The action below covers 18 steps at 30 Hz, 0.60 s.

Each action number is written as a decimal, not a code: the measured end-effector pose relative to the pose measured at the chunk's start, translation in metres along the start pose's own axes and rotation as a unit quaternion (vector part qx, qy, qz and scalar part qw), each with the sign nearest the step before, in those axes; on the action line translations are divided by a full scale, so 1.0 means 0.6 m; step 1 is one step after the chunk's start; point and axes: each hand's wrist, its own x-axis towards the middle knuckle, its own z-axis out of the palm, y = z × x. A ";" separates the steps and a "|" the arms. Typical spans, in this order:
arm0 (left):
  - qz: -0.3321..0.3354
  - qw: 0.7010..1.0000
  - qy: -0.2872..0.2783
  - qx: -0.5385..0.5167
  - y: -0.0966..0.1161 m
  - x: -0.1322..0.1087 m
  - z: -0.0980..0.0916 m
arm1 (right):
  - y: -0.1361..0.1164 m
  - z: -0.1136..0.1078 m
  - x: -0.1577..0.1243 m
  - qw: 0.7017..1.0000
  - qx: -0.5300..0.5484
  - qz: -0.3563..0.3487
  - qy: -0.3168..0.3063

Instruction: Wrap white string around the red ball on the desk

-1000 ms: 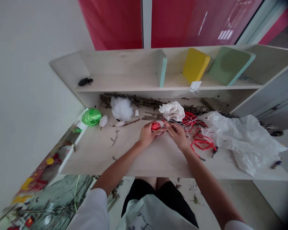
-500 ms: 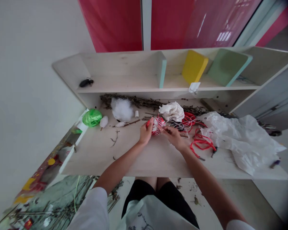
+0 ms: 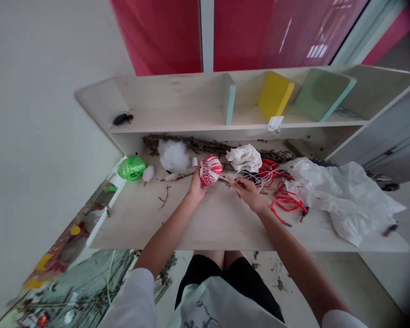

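A round red ball wrapped with white string (image 3: 211,170) sits in my left hand (image 3: 197,187), whose fingers curl round its left and lower side. To the right of it, my right hand (image 3: 248,193) pinches white string (image 3: 224,179), which stretches from the ball's right side to my fingertips. More loose white strings (image 3: 258,176) lie just beyond my right hand, near red cord (image 3: 289,200) in loops. Behind the ball stands a small white spool (image 3: 194,161). The ball is held above the wooden desk top (image 3: 222,228).
White fluff (image 3: 173,155), a green plastic bundle (image 3: 131,168) and a white-wrapped stick (image 3: 148,173) lie at the left. Crumpled white cloth or paper (image 3: 244,158) and a clear plastic bag (image 3: 345,196) are at the right. Dry twigs (image 3: 198,144) line the back under the shelf (image 3: 177,120).
My left hand has moved left with the ball and turned it, so more of it shows. My right hand has drawn apart from the ball, with the string stretched between them.
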 end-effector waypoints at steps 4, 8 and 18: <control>-0.018 1.000 -0.018 0.010 -0.002 -0.004 0.003 | 0.010 -0.006 0.005 0.998 0.047 0.009 0.030; -0.007 1.000 -0.004 0.009 -0.005 -0.002 0.003 | 0.013 -0.010 0.007 0.995 0.091 0.024 0.038; -0.056 0.997 -0.049 -0.019 0.004 -0.006 -0.004 | 0.008 -0.006 0.007 0.998 0.052 0.030 0.028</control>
